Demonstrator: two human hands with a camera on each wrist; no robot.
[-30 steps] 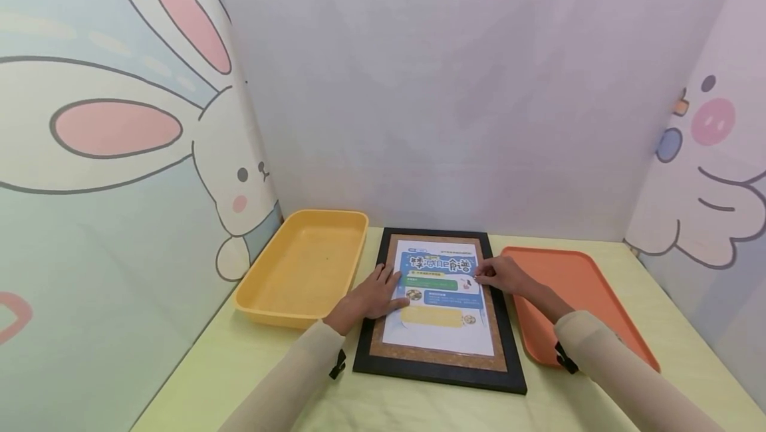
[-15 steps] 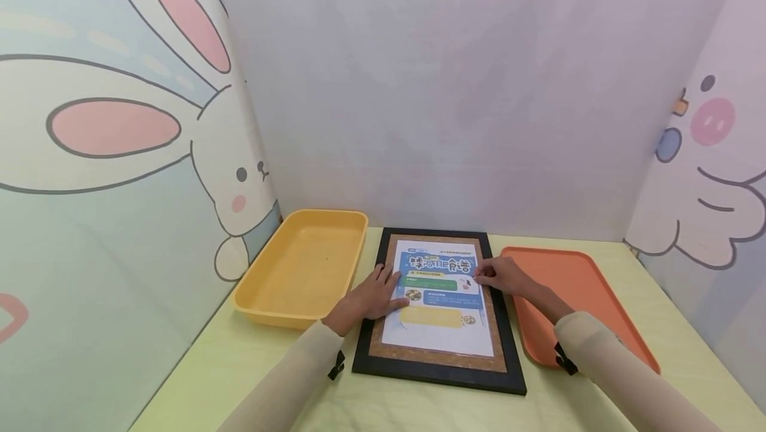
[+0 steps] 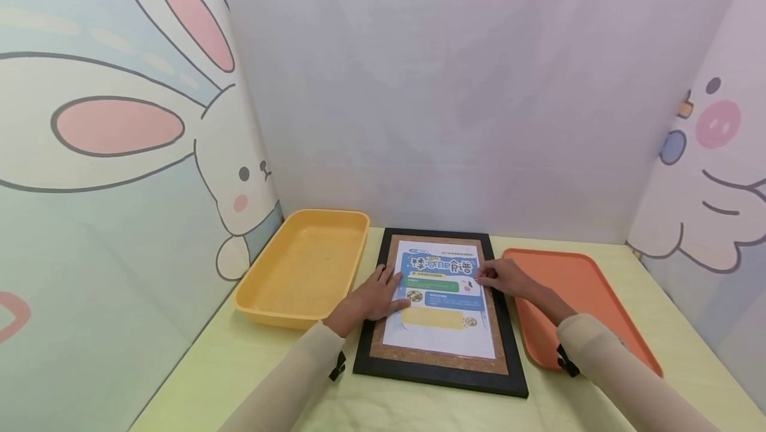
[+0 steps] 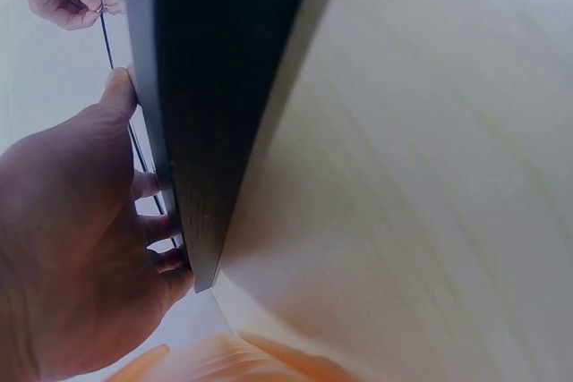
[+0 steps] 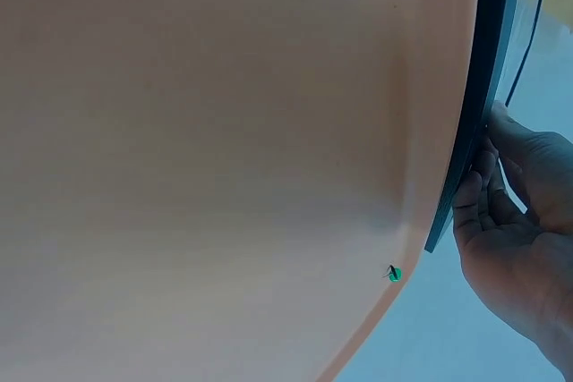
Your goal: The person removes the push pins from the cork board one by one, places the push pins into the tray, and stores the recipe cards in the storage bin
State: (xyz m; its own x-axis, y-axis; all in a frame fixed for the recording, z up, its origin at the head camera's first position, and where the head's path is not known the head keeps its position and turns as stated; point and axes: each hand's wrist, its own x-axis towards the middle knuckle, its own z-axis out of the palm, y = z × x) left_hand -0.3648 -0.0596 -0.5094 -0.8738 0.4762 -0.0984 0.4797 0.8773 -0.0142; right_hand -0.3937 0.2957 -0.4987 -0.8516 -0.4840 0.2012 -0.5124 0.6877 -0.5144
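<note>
A printed poster [image 3: 439,340] lies on a cork board [image 3: 431,355] with a black frame [image 3: 443,383]. My left hand [image 3: 372,296] rests spread over the poster's left edge, thumb and fingers lying on the paper. At the poster's upper right edge, my right hand [image 3: 504,276] pinches a tiny pin-like thing between thumb and fingertips; it is mostly hidden and too small to tell. The left wrist view shows my left hand [image 4: 72,248] beside the frame's side [image 4: 215,114]. My right hand [image 5: 528,221] reaches over the frame in the right wrist view.
A yellow tray [image 3: 299,318] stands left of the board. Close along the right side lies an orange tray [image 3: 574,272], partly under my right forearm. A small green thing with a dark tip [image 5: 395,274] lies in it. Printed walls [image 3: 431,86] enclose the table's back and sides.
Both hands stay in the same places on the board. The whole head view shifts very slightly.
</note>
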